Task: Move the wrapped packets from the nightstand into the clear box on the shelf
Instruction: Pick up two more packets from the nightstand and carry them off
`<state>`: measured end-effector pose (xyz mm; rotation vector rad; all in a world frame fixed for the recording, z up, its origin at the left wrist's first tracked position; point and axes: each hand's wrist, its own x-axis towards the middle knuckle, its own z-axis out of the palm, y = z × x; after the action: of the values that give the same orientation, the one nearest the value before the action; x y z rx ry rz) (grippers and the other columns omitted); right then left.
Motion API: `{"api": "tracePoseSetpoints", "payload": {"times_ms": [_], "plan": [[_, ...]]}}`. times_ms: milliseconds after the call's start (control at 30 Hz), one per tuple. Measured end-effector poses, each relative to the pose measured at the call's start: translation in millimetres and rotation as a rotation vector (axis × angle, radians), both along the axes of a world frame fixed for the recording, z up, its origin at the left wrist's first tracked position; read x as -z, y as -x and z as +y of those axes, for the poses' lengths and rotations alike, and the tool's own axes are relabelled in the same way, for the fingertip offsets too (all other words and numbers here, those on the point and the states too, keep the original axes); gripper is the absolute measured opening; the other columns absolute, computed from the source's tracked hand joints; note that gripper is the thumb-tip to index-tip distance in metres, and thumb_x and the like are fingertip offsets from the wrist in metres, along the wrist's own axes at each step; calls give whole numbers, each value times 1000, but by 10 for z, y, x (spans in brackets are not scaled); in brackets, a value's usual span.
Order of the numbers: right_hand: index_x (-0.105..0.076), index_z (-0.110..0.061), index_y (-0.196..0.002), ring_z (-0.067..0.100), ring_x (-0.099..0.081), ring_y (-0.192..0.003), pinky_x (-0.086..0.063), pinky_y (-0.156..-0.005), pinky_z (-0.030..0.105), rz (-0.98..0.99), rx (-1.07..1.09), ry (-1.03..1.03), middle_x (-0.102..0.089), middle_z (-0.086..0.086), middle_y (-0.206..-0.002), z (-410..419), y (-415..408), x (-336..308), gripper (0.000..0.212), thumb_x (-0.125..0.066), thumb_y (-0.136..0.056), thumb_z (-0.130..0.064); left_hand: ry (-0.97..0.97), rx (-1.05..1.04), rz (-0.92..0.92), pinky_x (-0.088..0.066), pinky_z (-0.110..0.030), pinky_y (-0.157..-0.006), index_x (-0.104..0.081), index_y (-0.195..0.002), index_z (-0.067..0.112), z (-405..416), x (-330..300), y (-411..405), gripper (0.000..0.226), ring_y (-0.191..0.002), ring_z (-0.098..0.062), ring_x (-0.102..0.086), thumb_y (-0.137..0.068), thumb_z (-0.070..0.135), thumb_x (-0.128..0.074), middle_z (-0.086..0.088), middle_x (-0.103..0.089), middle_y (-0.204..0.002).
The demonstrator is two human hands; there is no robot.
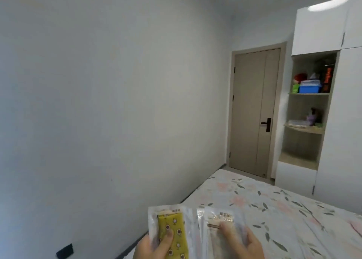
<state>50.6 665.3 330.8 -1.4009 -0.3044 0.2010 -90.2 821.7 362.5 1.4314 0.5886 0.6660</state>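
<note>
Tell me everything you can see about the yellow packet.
The yellow packet is a flat item in a clear, glossy plastic wrapper with white sealed edges. Inside lies a yellow piece printed with small cartoon figures, topped by a pale label with text too blurred to read. It is held upright, low in the view, beside the bed. The left hand grips its lower part, thumb pressed on the front. Its right edge meets or overlaps the neighbouring packet; its bottom runs out of frame.

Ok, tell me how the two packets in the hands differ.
The yellow packet has a yellow patterned insert; the beige packet has a plain pale one. The left hand holds the yellow packet, the right hand the beige. Both are clear-wrapped, thumbs on top.
</note>
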Motion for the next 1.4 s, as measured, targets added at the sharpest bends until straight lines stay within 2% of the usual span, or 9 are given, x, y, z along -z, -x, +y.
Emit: {"api": "tracePoseSetpoints", "payload": {"times_ms": [133,267,367,467,600,700,867,1233,1400], "plan": [[-74,-15,-97,27,-72,-86,-57,-82,45,16,-134,-34,-77,3,-86,840,174,-261,26,-80,-73,-24,-4,-37,114,-47,-9,-48,-69,-84,19,768,-96,103,13,-59,1,-69,-83,32,-68,10,-73,-64],[-73,-13,-96,18,-73,-78,-57,-64,27,26,-121,12,-77,1,-80,1622,26,-238,23,-79,-75,-20,16,-88,94,-55,-18,-59,-68,-90,22,1446,-36,28,16,-74,-11,-73,-82,35,-67,5,-76,-77],[-71,-15,-93,13,-72,-68,-53,-53,17,10,-137,-17,-76,-3,-76,2208,-191,-201,18,-77,-77,-19,32,-94,76,-53,-16,-54,-67,-93,20,2029,-6,-150,11,-70,-9,-73,-85,27,-66,5,-76,-77],[-69,-16,-95,12,-72,-66,-54,-54,20,-3,-166,-14,-76,-4,-76,2893,-481,-216,19,-76,-77,-21,18,-84,65,-55,-18,-57,-66,-96,19,2682,-25,-406,15,-75,-9,-73,-83,27,-66,5,-76,-83],[-69,-14,-95,10,-72,-65,-52,-51,18,-16,-203,-35,-76,-3,-76,3804,-892,-365,16,-74,-80,-19,35,-108,44,-59,-33,-78,-67,-102,19,3543,-219,-703,33,-88,-17,-73,-75,37,-65,2,-77,-92],[-70,-16,-92,9,-71,-64,-52,-50,18,-25,-238,-54,-76,-3,-76,4455,-1074,-503,9,-72,-83,-17,34,-112,11,-59,-28,-71,-67,-102,18,4149,-351,-828,20,-84,-14,-74,-85,27,-64,3,-77,-91],[-72,-17,-92,21,-72,-80,-57,-76,38,-43,-249,-44,-76,6,-88,5395,-1320,-511,11,-73,-83,-22,37,-149,-5,-57,-43,-86,-68,-105,20,5016,-387,-1028,19,-85,-13,-73,-88,28,-62,3,-77,-91],[-69,-14,-92,14,-71,-71,-55,-60,26,-27,-122,-84,-76,2,-82,7168,-1767,-467,12,-71,-85,-22,-7,22,-12,-56,-25,-70,-68,-105,18,6993,-387,-1666,18,-85,-11,-73,-90,24,-62,4,-77,-93],[-67,-19,-88,16,-71,-77,-58,-68,32,-33,20,-66,-75,1,-85,7541,-1990,-550,12,-73,-83,-28,-1,127,4,-56,-21,-64,-69,-99,21,7504,-432,-2114,12,-81,-11,-73,-89,26,-62,6,-77,-88]]}}
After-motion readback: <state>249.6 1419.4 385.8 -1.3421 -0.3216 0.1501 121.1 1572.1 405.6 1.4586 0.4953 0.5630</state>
